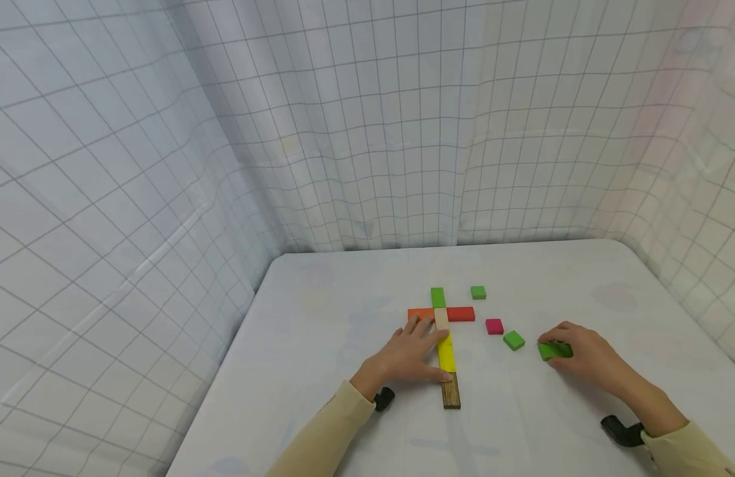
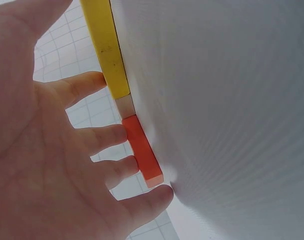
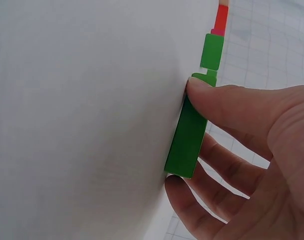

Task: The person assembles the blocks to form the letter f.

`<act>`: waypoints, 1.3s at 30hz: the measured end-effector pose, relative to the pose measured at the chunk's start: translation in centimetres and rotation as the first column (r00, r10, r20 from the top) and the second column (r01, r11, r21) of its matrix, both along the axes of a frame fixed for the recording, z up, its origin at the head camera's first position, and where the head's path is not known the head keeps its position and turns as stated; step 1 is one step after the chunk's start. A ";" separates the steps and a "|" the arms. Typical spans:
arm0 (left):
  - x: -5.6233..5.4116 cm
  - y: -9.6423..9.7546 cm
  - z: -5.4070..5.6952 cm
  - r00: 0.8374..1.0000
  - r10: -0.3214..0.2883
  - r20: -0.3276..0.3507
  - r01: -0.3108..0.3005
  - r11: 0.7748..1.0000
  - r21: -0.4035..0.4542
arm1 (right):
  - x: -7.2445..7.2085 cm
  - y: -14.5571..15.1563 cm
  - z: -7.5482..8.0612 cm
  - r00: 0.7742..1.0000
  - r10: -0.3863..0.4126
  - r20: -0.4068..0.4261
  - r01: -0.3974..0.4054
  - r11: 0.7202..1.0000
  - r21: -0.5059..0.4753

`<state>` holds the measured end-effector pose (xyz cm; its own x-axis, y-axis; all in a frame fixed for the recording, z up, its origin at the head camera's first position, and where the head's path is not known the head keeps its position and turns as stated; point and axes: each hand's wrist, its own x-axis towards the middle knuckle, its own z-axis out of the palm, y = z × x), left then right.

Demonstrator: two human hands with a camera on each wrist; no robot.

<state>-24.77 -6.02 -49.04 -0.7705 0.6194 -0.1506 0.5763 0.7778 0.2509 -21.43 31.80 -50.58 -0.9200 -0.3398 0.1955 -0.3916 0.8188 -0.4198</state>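
My left hand (image 1: 406, 356) lies over a cross-shaped row of flat blocks, its fingers spread. Fingertips meet the orange block (image 2: 144, 150) and the yellow block (image 2: 108, 52) along one side in the left wrist view. The thumb reaches the top of the dark brown wooden block (image 1: 451, 394). A pale beige block (image 1: 441, 319) sits at the crossing, with a red block (image 1: 461, 314) to its right and a green block (image 1: 438, 297) beyond. On the right, my right hand (image 1: 588, 354) pinches a long green block (image 3: 186, 140) between thumb and fingers, low at the tabletop.
Between the hands lie a magenta block (image 1: 494, 326) and a small green block (image 1: 514, 340). Another small green block (image 1: 477, 292) sits farther back. The white table (image 1: 296, 331) is enclosed by grid-patterned curtains (image 1: 367, 132).
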 end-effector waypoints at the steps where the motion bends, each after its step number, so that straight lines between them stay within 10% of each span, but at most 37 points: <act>1: 0.0 0.0 0.0 1.000 0.001 0.000 -0.001 1.000 -0.001 | 0.0 0.0 0.0 1.000 0.001 -0.001 -0.001 1.000 0.002; 39: -0.2 0.2 -0.3 1.000 -0.003 -0.017 0.003 1.000 -0.014 | -2.7 -1.2 2.2 0.999 0.029 -0.029 -0.029 1.000 0.013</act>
<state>-25.01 -5.84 -49.35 -0.7710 0.6200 -0.1459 0.5830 0.7792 0.2301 -24.17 30.57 -48.35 -0.9038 -0.3685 0.2177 -0.4270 0.8120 -0.3979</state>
